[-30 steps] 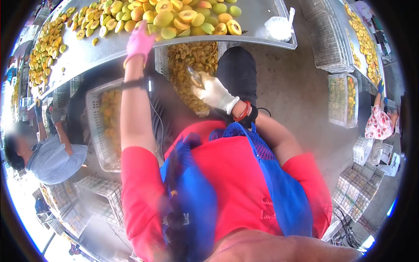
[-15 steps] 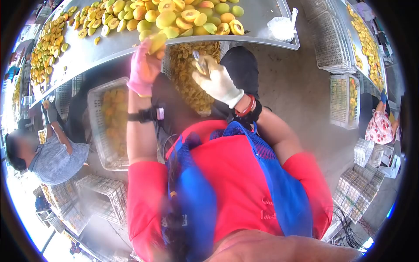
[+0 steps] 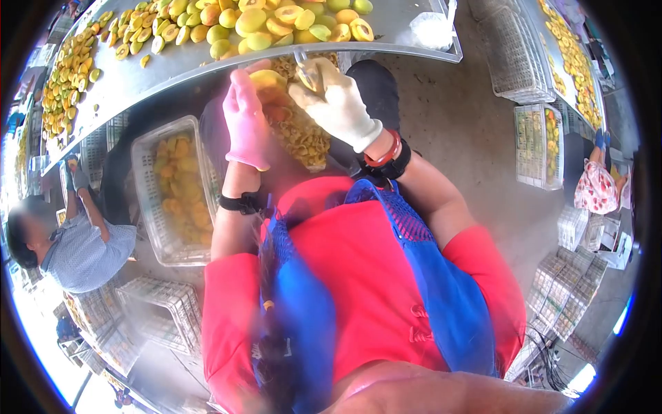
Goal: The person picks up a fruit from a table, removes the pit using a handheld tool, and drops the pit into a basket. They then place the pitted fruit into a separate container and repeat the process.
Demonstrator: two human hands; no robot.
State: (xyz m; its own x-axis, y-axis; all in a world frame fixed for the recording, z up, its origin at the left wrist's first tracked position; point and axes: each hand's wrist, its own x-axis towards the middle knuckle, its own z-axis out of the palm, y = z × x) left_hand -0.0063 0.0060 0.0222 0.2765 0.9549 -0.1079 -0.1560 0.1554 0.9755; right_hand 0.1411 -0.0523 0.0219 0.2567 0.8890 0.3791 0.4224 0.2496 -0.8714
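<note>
My left hand [image 3: 245, 121], in a pink glove, holds a yellow-green fruit [image 3: 269, 83] near the table's front edge. Close on its right is my right hand [image 3: 334, 100] in a white glove, its fingers wrapped round a small metal tool [image 3: 308, 72] whose tip points up toward the table. Beneath both hands, a crate of cut yellow peels or slices [image 3: 307, 141] sits between the knees. Halved and whole fruits [image 3: 252, 22] are heaped on the metal table [image 3: 400, 38] just beyond the hands.
A white crate [image 3: 141, 176] of orange-yellow fruit stands left. A co-worker [image 3: 86, 248] is at the far left, another person [image 3: 596, 183] at the far right. Stacked crates [image 3: 510, 55] and a second fruit-covered table [image 3: 565, 52] are on the right. A plastic bag [image 3: 431, 31] lies at the table corner.
My left hand has come down and right with the fruit, away from the table edge and nearer the tool. My right hand has risen slightly. The whole view has shifted a little.
</note>
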